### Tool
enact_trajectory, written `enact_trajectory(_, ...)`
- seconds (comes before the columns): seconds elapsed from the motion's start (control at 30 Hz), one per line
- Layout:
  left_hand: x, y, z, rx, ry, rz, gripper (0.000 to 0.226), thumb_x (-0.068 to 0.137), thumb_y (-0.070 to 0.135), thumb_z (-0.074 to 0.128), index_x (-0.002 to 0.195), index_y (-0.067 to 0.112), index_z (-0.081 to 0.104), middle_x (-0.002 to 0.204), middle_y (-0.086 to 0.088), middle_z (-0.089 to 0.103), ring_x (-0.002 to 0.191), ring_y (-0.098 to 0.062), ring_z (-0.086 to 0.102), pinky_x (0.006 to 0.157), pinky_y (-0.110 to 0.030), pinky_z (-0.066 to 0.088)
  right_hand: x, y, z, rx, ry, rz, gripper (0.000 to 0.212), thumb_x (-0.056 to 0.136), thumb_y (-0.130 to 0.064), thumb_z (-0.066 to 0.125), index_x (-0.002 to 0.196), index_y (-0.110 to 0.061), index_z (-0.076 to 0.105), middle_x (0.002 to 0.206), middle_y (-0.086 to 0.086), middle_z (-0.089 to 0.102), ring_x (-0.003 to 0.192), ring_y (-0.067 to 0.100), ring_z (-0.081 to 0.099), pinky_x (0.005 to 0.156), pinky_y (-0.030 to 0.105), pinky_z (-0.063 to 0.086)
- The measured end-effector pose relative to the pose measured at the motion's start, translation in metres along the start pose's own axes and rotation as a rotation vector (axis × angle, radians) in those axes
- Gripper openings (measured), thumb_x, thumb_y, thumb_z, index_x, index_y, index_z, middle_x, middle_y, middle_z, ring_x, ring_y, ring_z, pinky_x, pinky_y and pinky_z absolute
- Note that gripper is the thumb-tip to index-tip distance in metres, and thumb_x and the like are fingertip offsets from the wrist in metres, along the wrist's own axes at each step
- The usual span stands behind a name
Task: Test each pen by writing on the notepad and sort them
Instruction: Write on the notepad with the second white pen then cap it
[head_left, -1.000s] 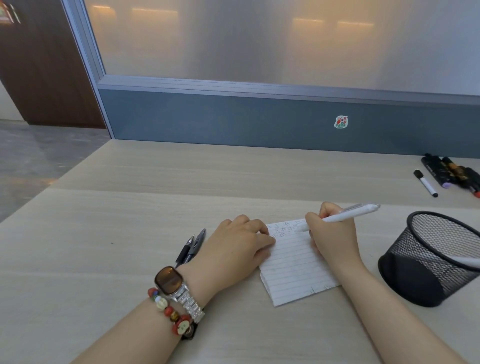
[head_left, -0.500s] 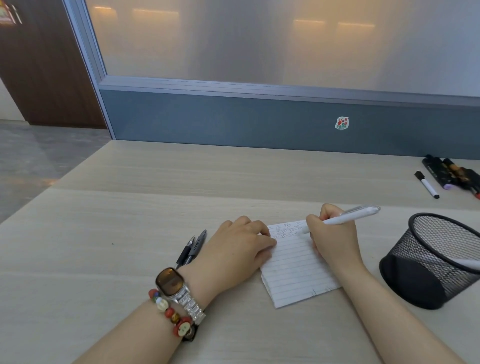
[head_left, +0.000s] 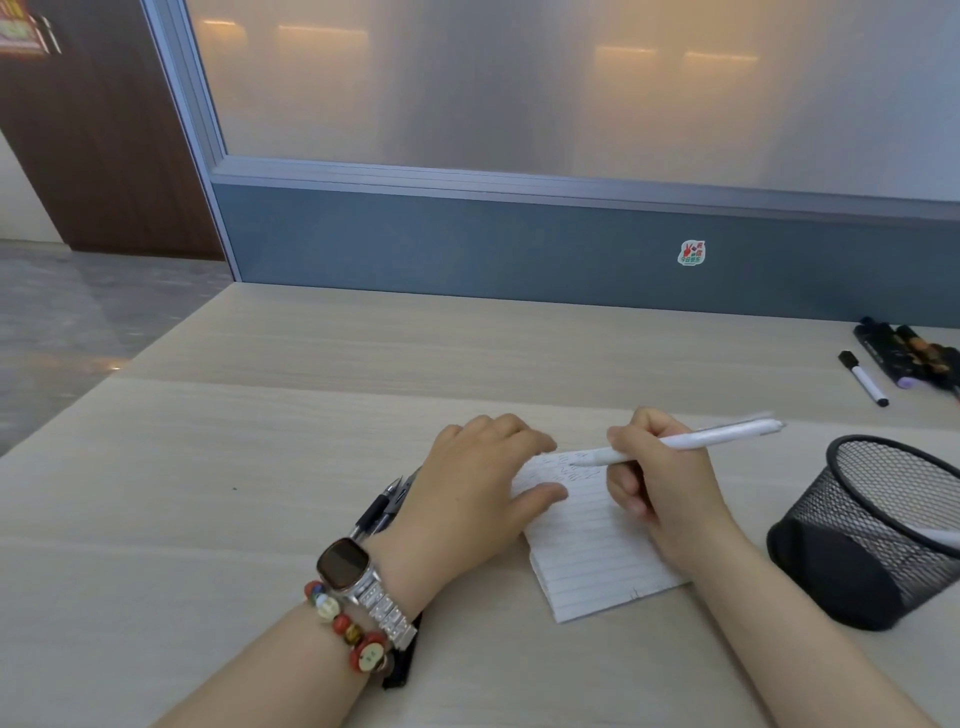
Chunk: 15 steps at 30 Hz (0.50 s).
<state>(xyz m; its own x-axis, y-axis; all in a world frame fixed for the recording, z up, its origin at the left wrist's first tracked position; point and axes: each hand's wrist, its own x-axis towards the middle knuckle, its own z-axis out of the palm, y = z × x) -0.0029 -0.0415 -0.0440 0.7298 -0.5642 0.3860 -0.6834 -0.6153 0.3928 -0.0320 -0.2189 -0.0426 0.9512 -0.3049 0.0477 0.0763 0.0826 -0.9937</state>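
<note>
- The pale wood-grain desk (head_left: 218, 467) spreads under both hands, with a frosted glass partition (head_left: 519, 88) above a blue-grey panel rising well beyond them.
- A black mesh pen cup (head_left: 883, 525) lies tipped on its side just right of the right wrist, mouth up and to the right; its far rim is cut by the frame edge, and a pale pen (head_left: 935, 535) shows inside it.
- The lined notepad (head_left: 592, 561) lies between the hands; its left top corner is pinned under the left hand (head_left: 467, 493), which rests flat with fingers spread a little and holds nothing.
- The right hand (head_left: 660, 473) is closed in a writing grip around a white pen (head_left: 696, 439), whose tip meets the top lines of the pad among faint scribbles too small to read.
- A cluster of dark markers (head_left: 904, 353) lies well beyond the right hand, partly cut by the right edge, with a small white marker with a black cap (head_left: 865, 378) beside them.
- Two black pens (head_left: 382, 506) lie just left of the left hand, their lower ends hidden behind the wrist.
- A watch (head_left: 345, 564) and a bead bracelet (head_left: 345, 629) sit on the left wrist.
- A small sticker (head_left: 691, 252) on the blue-grey panel is too blurred to read.
</note>
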Motion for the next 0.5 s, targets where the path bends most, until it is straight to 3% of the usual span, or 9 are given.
enact_trajectory(0.13,-0.001,0.008,-0.003,-0.202,0.058,-0.021,0.036,0.074,0.051,0.062,0.104,0.032,0.058,0.092,0.017,0.060,0.087,-0.004,0.052,0.086,-0.029,0.040,-0.008,0.002,0.012,0.168,-0.208,0.096,0.041,0.083,-0.011,0.058,0.050,-0.020,0.035,0.038,0.000,0.038,0.027,0.011,0.029,0.031,0.013,0.015)
enact_trajectory(0.27,-0.002,0.015,-0.003,-0.358,0.104,-0.005,0.017,0.076,0.039,0.059,0.089,0.029,0.063,0.079,0.018,0.061,0.077,-0.003,0.054,0.079,-0.027,0.044,-0.010,0.002,0.015,0.234,-0.304,0.151,0.031,0.074,-0.026,0.064,0.053,-0.018,0.042,0.041,-0.003,0.039,0.030,0.008,0.031,0.031,0.015,0.012)
enact_trajectory(0.43,-0.001,0.013,-0.004,-0.392,0.164,0.005,0.005,0.077,0.029,0.062,0.080,0.026,0.064,0.067,0.022,0.055,0.073,-0.003,0.053,0.070,-0.015,0.040,-0.010,-0.001,0.012,0.270,-0.313,0.245,0.024,0.072,-0.037,0.063,0.063,-0.019,0.050,0.041,-0.008,0.031,0.029,0.004,0.026,0.029,0.014,0.016)
enact_trajectory(0.5,-0.001,0.013,-0.005,-0.392,0.173,-0.005,0.004,0.077,0.030,0.063,0.078,0.026,0.064,0.066,0.022,0.055,0.073,-0.003,0.054,0.069,-0.014,0.040,-0.007,-0.003,0.008,0.397,-0.237,0.328,0.035,0.070,-0.051,0.061,0.066,-0.017,0.057,0.040,-0.007,0.031,0.029,0.005,0.027,0.029,0.015,0.015)
